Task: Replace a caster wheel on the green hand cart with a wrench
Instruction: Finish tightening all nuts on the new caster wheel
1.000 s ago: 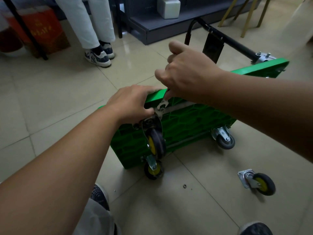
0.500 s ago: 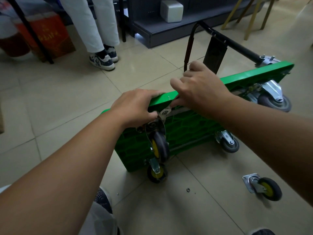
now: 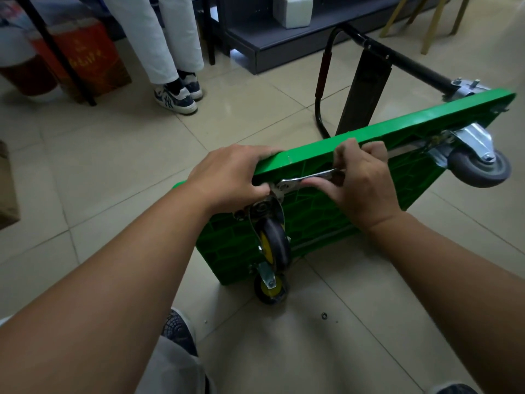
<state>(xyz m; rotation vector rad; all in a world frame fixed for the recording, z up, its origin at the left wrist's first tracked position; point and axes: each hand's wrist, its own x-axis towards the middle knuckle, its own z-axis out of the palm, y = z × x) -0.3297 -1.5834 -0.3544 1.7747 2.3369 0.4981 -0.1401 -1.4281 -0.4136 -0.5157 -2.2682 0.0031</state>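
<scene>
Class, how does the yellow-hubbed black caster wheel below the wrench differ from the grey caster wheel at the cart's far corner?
The yellow-hubbed black caster wheel has two colours; the grey caster wheel is plain grey. The black one shows its tread, the grey one its side. The silver metal wrench sits at the black one's mount; no hand touches the grey one. Both are mounted under the green plastic hand cart.

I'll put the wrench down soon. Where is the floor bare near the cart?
Bare tiles left of the green cart, toward the bystander's shoes. Also tiles right of the lower caster, around a small nut. Crowded: handle behind the cart.
</scene>
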